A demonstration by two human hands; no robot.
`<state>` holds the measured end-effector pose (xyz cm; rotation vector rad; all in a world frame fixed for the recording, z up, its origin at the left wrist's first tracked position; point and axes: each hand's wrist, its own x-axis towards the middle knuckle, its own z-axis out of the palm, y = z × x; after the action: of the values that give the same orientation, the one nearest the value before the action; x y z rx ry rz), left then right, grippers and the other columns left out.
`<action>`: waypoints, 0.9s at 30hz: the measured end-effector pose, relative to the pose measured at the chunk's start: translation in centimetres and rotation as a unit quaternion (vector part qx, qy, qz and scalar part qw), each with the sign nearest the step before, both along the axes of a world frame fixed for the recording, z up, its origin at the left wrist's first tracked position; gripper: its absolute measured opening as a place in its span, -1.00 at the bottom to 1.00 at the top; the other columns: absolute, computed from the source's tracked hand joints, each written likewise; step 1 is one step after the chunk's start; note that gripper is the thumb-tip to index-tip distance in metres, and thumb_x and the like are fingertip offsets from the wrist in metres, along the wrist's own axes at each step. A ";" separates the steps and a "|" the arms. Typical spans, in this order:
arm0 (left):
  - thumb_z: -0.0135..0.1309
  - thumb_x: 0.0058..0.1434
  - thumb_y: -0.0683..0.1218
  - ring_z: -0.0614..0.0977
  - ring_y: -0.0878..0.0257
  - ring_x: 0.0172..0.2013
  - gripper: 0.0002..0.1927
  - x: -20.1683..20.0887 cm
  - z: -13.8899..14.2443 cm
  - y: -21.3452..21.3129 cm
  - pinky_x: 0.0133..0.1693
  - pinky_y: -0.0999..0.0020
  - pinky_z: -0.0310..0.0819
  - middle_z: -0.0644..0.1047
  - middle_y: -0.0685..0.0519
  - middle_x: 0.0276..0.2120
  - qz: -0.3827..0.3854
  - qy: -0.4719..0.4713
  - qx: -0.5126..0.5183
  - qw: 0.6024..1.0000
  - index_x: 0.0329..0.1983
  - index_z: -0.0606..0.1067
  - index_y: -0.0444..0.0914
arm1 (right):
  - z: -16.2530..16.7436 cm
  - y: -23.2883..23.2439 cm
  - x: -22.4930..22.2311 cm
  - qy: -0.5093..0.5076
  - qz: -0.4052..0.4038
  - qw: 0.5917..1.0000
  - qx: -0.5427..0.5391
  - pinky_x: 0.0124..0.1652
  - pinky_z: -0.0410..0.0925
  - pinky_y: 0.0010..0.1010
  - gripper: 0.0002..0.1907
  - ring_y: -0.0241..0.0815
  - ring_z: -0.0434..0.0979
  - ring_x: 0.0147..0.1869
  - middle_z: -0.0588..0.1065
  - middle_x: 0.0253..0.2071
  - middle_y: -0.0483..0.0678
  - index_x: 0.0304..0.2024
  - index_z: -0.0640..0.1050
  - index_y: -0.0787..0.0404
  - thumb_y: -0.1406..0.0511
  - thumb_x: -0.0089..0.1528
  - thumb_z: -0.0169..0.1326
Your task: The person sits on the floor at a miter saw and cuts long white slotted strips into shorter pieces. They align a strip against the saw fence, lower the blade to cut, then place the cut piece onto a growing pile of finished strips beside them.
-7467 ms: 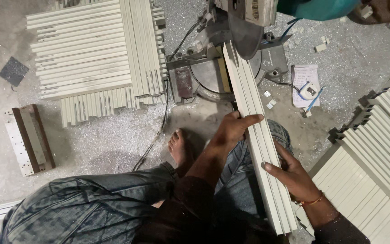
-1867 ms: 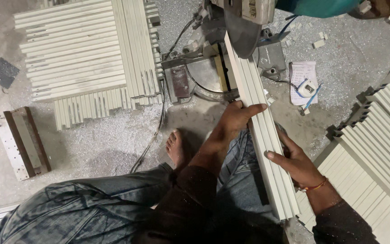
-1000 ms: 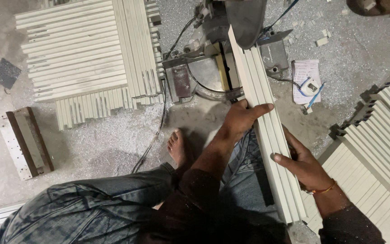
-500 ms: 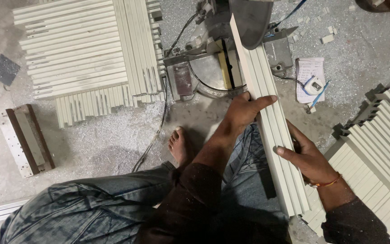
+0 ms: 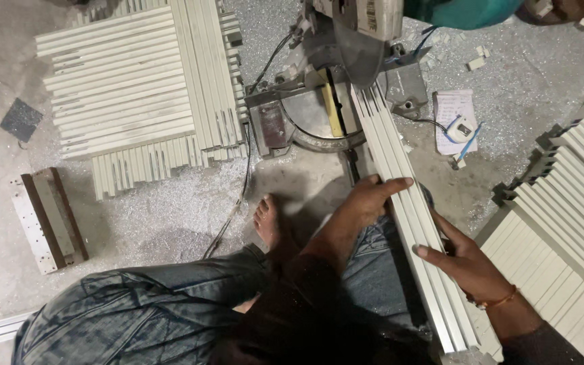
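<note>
A bundle of long cream-white profile strips point(image 5: 410, 223) runs from my lap up under the blade guard of a mitre saw point(image 5: 346, 74). My left hand point(image 5: 366, 199) lies over the bundle from the left, fingers stretched across its top. Lower down, my right hand point(image 5: 457, 260) clasps the bundle's right edge, with an orange band at the wrist. My bare foot point(image 5: 266, 220) rests on the floor just left of the saw's base. I sit with jeans-clad knees drawn up.
A cross-layered stack of cut strips point(image 5: 136, 88) lies at the upper left, and another stack point(image 5: 562, 230) at the right. A metal bracket piece point(image 5: 47, 220) lies at the left. A paper note with a tape measure and pen point(image 5: 457, 125) sits right of the saw. A cable point(image 5: 238, 196) crosses the dusty floor.
The view has shifted slightly. Both hands keep their hold on the strip bundle, which stays under the saw's blade guard; my right hand has slid a little along its edge.
</note>
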<state>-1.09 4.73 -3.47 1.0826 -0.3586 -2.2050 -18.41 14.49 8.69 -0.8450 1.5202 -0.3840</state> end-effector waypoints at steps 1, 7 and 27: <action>0.34 0.11 -0.04 0.69 -0.01 -0.12 -0.40 -0.7 0.0 0.7 -0.08 0.12 0.65 0.62 -0.17 -0.10 -0.009 0.009 0.003 1.000 0.12 0.45 -0.48 | 0.4 0.9 -0.5 -0.001 -0.013 1.000 0.008 0.06 0.42 -0.23 -0.05 -0.09 0.49 0.21 0.46 0.30 0.08 0.54 0.15 0.08 0.23 0.12 0.22; 0.33 0.12 -0.05 0.66 -0.01 -0.04 -0.40 -3.7 1.3 3.6 -0.03 0.10 0.63 0.59 -0.16 -0.03 -0.049 0.033 0.019 0.998 0.15 0.40 -0.42 | 2.2 4.4 -2.8 0.043 -0.026 0.999 -0.005 0.16 0.36 -0.27 -0.08 -0.17 0.43 0.33 0.41 0.35 0.02 0.50 0.17 0.13 0.24 0.12 0.23; 0.18 0.17 0.32 0.73 0.08 -0.19 -0.27 -12.0 15.6 6.7 -0.09 0.14 0.69 0.64 -0.10 -0.14 -0.252 -0.078 -0.509 0.819 0.22 0.41 -0.24 | 2.7 10.0 -7.8 0.154 -0.157 0.885 -0.410 -0.07 0.40 -0.53 -0.32 -0.31 0.44 0.07 0.38 0.07 -0.05 0.20 0.25 0.44 0.42 0.10 0.24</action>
<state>-13.05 11.43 12.17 0.5561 -1.8186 -1.8168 -26.20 24.51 11.42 -1.3590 1.8084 -1.2416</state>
